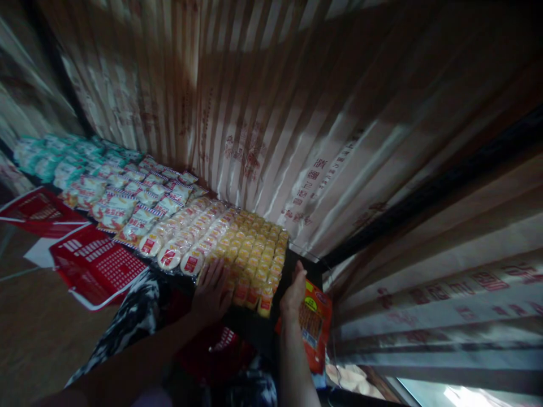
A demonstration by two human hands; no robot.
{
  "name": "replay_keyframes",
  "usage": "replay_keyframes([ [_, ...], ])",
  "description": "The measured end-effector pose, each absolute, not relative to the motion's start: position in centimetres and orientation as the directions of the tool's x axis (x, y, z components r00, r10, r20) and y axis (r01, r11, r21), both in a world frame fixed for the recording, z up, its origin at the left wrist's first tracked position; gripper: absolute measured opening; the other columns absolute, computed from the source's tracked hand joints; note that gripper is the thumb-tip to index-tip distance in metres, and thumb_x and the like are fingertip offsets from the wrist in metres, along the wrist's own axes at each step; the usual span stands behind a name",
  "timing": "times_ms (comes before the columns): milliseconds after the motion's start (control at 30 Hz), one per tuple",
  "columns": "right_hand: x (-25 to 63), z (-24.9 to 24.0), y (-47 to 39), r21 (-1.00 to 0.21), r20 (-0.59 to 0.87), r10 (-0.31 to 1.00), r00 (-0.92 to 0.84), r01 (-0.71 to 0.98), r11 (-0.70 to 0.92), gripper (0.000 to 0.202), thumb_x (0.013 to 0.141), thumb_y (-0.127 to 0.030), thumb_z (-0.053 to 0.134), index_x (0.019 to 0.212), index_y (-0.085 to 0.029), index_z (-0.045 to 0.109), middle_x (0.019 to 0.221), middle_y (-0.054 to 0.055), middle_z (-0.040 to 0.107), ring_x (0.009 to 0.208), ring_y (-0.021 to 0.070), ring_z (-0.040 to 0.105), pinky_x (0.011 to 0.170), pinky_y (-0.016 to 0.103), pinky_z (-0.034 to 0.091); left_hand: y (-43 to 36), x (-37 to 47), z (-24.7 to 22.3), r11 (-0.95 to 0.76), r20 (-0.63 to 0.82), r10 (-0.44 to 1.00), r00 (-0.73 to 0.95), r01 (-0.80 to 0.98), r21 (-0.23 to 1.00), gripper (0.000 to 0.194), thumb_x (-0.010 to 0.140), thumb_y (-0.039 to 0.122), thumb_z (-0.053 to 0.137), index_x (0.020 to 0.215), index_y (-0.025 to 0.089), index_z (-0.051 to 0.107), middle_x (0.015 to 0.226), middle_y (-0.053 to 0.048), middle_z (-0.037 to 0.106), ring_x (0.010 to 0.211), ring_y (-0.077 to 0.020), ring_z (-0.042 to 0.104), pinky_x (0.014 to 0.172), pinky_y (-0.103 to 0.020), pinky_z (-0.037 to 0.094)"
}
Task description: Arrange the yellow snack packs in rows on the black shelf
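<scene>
My left hand (212, 291) lies with its fingers stretched over the front of the rows of small yellow wrapped snacks (250, 251), touching them at their left edge. Held upright on edge, my right hand (294, 289) has its fingers straight and nothing visible in it. It stands between the yellow snacks and an orange packet (314, 322) with a see-through window; whether it touches the packet I cannot tell. Left of the yellow rows are round white wrapped cakes (168, 255) with red labels, in clear wrapping.
White bags with striped edges (139, 223) and teal bags (70, 172) fill the shelf's left end. Red shopping baskets (95, 263) stand on the floor in front. A pleated printed sheet (254, 113) hangs behind, with a dark bar (382, 209) at the right.
</scene>
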State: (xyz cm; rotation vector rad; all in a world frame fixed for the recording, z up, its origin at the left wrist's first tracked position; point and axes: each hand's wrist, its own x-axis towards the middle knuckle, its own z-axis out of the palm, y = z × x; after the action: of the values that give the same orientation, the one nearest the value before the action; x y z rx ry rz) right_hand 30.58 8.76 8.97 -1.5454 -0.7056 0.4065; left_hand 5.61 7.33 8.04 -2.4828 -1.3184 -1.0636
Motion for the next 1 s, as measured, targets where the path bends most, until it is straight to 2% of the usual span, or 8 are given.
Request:
replay_keyframes([
  [133,27.1,9.3,5.5,-0.976,0.126,0.649,0.75,0.212,-0.055,0.077,0.088,-0.064,0.021,0.137,-0.01,0.045,0.146,0.015,0.04,0.137,0.0235,0.034,0.115,0.041,0.023,7.2,5.5,8.0,-0.614,0.656,0.666,0.355,0.76,0.213,0.062,0.088,0.027,0.046,0.146,0.012,0.03,0.147,-0.016,0.038,0.142,-0.0303,0.025,0.113,-0.052,0.024],
  [367,21.7,9.5,1.8,-0.933,0.151,0.648,0.747,0.324,-0.156,0.076,0.086,-0.063,0.031,0.14,-0.01,0.038,0.147,0.018,0.037,0.138,0.0276,0.032,0.114,0.046,0.023,7.2,5.5,7.9,-0.593,0.65,0.689,0.32,0.765,0.251,0.053,0.091,0.029,0.045,0.14,0.011,0.037,0.144,-0.018,0.043,0.138,-0.0298,0.032,0.112,-0.051,0.027],
  [467,21.1,8.7,0.9,-0.898,0.182,0.668,0.722,0.399,-0.186,0.077,0.083,-0.063,0.039,0.14,-0.011,0.037,0.147,0.02,0.036,0.138,0.0304,0.031,0.112,0.05,0.024,7.3,5.5,7.8,-0.598,0.651,0.692,0.313,0.754,0.274,0.053,0.091,0.03,0.045,0.14,0.011,0.036,0.144,-0.018,0.042,0.139,-0.0298,0.031,0.112,-0.051,0.027],
  [667,20.9,7.6,0.0,-0.826,0.268,0.683,0.679,0.527,-0.2,0.071,0.083,-0.057,0.04,0.134,-0.007,0.044,0.145,0.023,0.037,0.138,0.0335,0.03,0.11,0.051,0.026,7.3,5.3,7.9,-0.616,0.661,0.683,0.312,0.732,0.291,0.051,0.09,0.029,0.045,0.136,0.008,0.039,0.144,-0.021,0.041,0.14,-0.0309,0.027,0.112,-0.052,0.026],
  [1000,21.1,7.2,-0.1,-0.811,0.316,0.672,0.67,0.558,-0.175,0.066,0.084,-0.056,0.04,0.126,-0.007,0.051,0.139,0.025,0.043,0.136,0.0332,0.032,0.109,0.052,0.028,7.2,5.3,7.8,-0.599,0.625,0.715,0.313,0.735,0.317,0.05,0.09,0.028,0.045,0.137,0.011,0.038,0.147,-0.017,0.037,0.142,-0.0299,0.023,0.112,-0.052,0.026],
])
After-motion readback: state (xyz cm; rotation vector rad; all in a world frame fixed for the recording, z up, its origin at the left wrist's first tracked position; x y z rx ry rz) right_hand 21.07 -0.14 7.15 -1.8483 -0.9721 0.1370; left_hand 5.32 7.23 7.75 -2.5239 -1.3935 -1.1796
